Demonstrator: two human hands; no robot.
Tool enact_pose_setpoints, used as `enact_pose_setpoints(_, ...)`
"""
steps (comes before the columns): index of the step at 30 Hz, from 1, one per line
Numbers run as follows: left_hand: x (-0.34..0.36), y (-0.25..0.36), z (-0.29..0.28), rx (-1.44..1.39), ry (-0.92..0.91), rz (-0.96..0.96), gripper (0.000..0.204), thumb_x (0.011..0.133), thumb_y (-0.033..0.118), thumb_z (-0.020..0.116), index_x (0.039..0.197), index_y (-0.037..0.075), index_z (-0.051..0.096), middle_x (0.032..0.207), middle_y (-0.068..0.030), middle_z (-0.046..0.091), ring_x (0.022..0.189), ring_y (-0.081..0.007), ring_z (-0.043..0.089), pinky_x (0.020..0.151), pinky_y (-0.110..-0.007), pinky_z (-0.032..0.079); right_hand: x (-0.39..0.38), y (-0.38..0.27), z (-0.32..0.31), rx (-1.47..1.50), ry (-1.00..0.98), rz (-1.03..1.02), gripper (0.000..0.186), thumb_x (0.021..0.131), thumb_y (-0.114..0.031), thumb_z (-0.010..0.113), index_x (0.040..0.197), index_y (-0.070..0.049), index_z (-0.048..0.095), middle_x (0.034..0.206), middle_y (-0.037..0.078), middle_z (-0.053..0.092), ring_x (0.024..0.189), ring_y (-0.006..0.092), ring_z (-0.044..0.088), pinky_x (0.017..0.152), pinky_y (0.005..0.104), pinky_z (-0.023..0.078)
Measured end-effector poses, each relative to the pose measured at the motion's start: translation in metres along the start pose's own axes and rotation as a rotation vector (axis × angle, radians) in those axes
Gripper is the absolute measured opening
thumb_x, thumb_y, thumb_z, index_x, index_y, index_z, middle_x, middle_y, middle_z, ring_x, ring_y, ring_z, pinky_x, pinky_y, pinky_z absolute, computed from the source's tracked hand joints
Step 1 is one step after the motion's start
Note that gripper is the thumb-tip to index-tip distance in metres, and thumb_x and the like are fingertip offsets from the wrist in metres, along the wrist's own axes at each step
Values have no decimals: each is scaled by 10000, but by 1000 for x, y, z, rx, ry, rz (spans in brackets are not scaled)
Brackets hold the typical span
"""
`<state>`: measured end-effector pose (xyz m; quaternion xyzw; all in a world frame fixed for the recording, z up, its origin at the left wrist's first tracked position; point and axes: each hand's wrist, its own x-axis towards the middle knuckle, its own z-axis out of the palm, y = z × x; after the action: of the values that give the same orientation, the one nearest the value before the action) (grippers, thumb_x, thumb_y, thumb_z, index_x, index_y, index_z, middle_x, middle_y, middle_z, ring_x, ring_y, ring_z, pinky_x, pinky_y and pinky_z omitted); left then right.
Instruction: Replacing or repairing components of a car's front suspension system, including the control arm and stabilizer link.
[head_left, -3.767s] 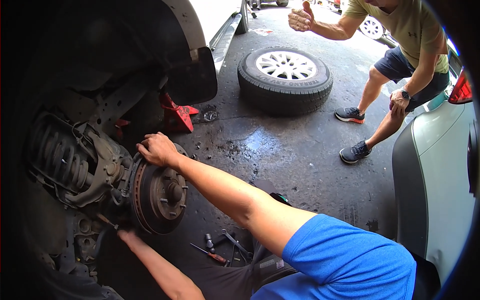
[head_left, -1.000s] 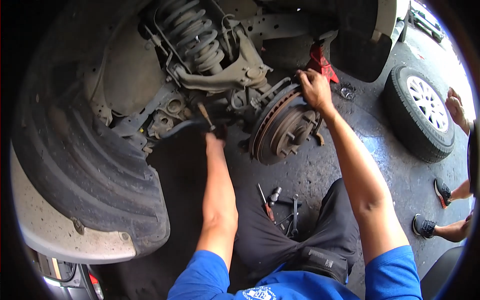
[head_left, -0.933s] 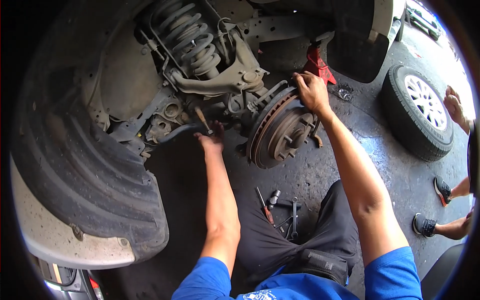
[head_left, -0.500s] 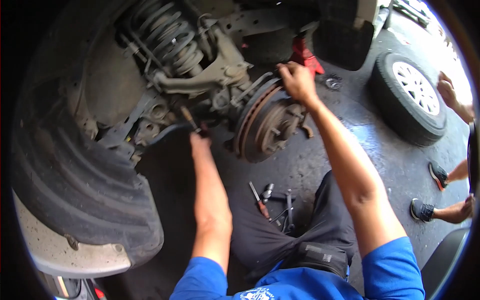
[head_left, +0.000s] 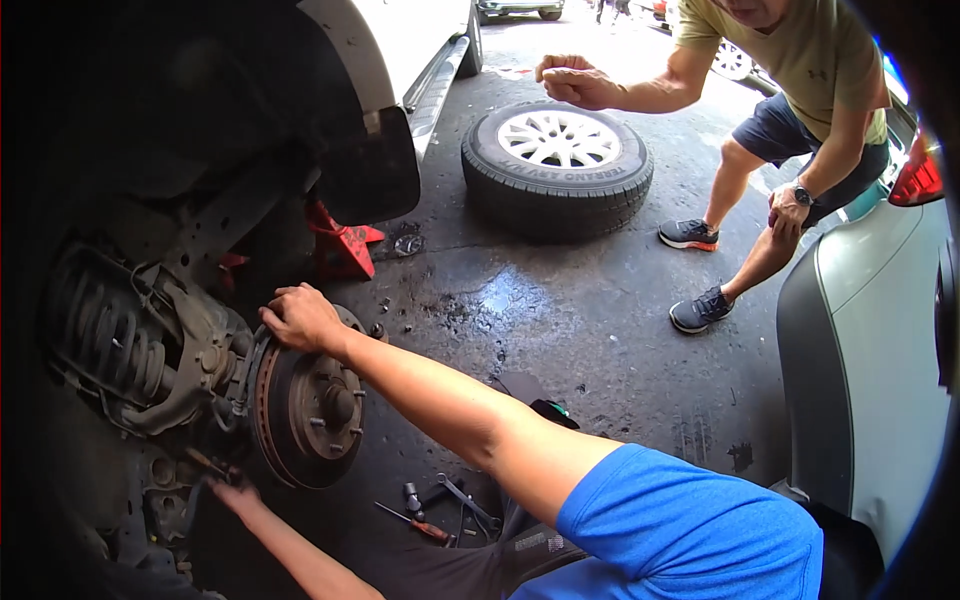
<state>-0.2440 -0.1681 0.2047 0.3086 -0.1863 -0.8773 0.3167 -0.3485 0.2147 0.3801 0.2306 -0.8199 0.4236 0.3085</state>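
Note:
My right hand (head_left: 300,318) lies over the top edge of a rusty brake disc (head_left: 295,410), its fingers curled over the rim. Wheel studs stick out of the hub (head_left: 338,404) at the disc's middle. Lower and to the left, my left hand (head_left: 234,492) is in shadow below the suspension arm, closed around what looks like a slim tool with a tan handle (head_left: 205,461); its far end is hard to make out. A coil spring (head_left: 110,340) and the control arm (head_left: 185,395) stand left of the disc.
A red jack stand (head_left: 345,245) is behind the disc. On the floor lie a red-handled screwdriver (head_left: 420,525), a wrench (head_left: 468,500) and other tools. A removed wheel (head_left: 555,190) lies flat farther off. A person (head_left: 790,110) leans nearby, one fist raised, beside a pale car (head_left: 890,370).
My view has swung to the right, so the disc and both hands appear farther left. The co-worker and the wheel now show more fully. My right hand stays on the disc.

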Motion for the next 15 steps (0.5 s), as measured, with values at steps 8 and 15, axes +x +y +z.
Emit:
enact_pose_setpoints(8, -101, -34, 83, 23, 129, -15, 338, 1006, 350, 395, 927, 76, 574, 629, 1, 421, 487, -138, 388, 443, -229, 354, -5, 16, -14, -19, -37, 64, 379, 898, -303, 514, 783, -3, 713, 907, 187, 673, 890, 359, 620, 840, 429, 455)
enact_pose_setpoints(15, 14, 187, -21, 191, -1033, 147, 502, 1013, 515, 320, 1025, 79, 569, 693, -18, 514, 534, -143, 450, 468, -220, 398, 21, -115, 21, 310, -73, -16, 385, 893, -315, 512, 799, -3, 718, 984, 218, 675, 975, 355, 620, 892, 436, 444)
